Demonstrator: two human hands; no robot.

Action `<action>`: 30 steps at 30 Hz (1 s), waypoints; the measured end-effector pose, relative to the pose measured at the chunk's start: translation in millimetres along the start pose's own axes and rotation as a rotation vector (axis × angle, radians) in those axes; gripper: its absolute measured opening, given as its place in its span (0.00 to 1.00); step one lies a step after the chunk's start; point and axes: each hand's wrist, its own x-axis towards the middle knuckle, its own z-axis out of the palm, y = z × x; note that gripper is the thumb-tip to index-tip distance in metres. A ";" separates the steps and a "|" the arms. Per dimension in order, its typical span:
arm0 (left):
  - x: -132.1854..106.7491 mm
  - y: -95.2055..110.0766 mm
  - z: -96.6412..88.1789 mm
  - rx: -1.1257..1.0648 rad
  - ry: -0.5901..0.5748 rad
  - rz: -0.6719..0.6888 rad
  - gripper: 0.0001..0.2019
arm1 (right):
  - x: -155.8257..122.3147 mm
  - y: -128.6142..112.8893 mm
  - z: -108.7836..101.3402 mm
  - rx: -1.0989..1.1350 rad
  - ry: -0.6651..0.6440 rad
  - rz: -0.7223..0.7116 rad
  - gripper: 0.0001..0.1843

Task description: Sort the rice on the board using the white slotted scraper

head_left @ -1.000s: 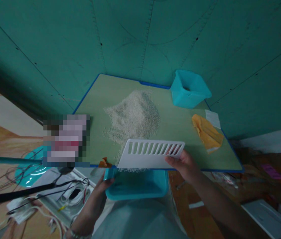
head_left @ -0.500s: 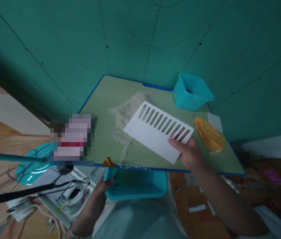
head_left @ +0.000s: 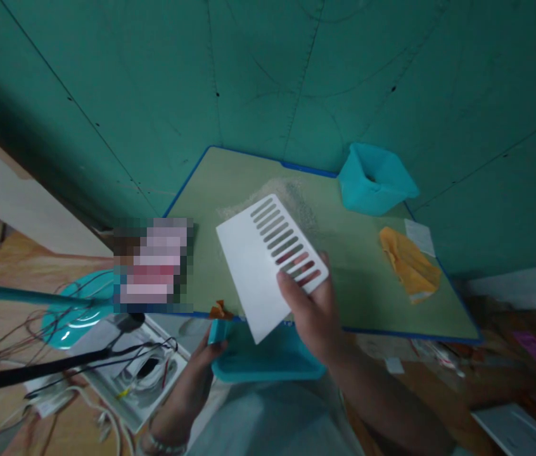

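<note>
My right hand (head_left: 318,313) grips a white plastic scraper (head_left: 248,263) by its slotted side, fingers through the slots and thumb on top. Tilted, the scraper spans the front half of the table (head_left: 358,278), its lower corner overlapping the tray in view. Behind it shows part of a pile of small pale, rice-like grains (head_left: 302,201); the scraper hides the rest. Below the table's front edge, my left hand (head_left: 201,364) clasps a turquoise tray (head_left: 272,372) by its left end. A small orange-brown scrap (head_left: 220,310) lies on the edge above that hand.
A turquoise bin (head_left: 367,193) stands at the table's back right, near a yellow cloth (head_left: 410,263) and a white paper (head_left: 421,237). A pixelated object (head_left: 156,263) occupies the left side. Cables, a turquoise stool (head_left: 71,316) and a dark pole (head_left: 59,367) are at lower left.
My right hand has moved left and toward me, turning the scraper so its plain edge faces left and down. Grains along the front edge are now largely hidden. My left hand keeps the tray.
</note>
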 end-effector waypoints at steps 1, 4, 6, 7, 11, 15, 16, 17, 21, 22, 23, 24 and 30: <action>-0.1 -0.3 -0.2 -0.004 0.000 0.013 0.22 | -1.7 -0.4 10.0 -0.049 -0.024 -0.015 0.09; -5.0 2.6 3.7 -0.019 -0.010 0.034 0.24 | -6.4 3.5 37.7 -0.202 -0.034 -0.055 0.08; -9.4 5.2 6.3 -0.019 -0.012 0.033 0.25 | -9.3 8.9 50.9 -0.296 -0.022 -0.103 0.08; -11.1 6.0 6.4 -0.014 -0.012 0.033 0.25 | -10.7 11.7 55.4 -0.332 -0.020 -0.128 0.09; -11.0 4.4 -0.1 0.001 -0.026 0.043 0.26 | -15.5 20.0 60.6 -0.400 -0.035 -0.193 0.11; -6.8 1.9 -4.2 -0.004 -0.037 0.028 0.26 | -18.7 22.6 55.1 -0.460 -0.013 -0.246 0.13; -6.3 1.8 -3.7 -0.003 -0.042 0.029 0.26 | -19.4 22.9 53.7 -0.472 -0.005 -0.257 0.12; -6.2 2.0 -2.8 0.000 -0.052 0.033 0.26 | -20.0 23.1 52.5 -0.482 0.001 -0.265 0.12; -6.5 2.5 1.2 0.016 -0.074 0.043 0.25 | -20.4 22.9 47.8 -0.511 0.036 -0.244 0.10; -6.3 2.4 1.9 0.018 -0.074 0.037 0.25 | -19.6 23.0 46.0 -0.513 0.044 -0.240 0.10; -6.0 2.2 2.3 0.019 -0.073 0.031 0.24 | -18.6 23.2 43.8 -0.516 0.053 -0.241 0.10; -5.6 2.0 2.6 0.020 -0.072 0.028 0.24 | -17.4 23.7 41.2 -0.515 0.059 -0.241 0.10; -3.4 1.8 5.7 0.052 -0.068 0.050 0.23 | -14.9 29.0 23.7 -0.477 0.116 -0.179 0.12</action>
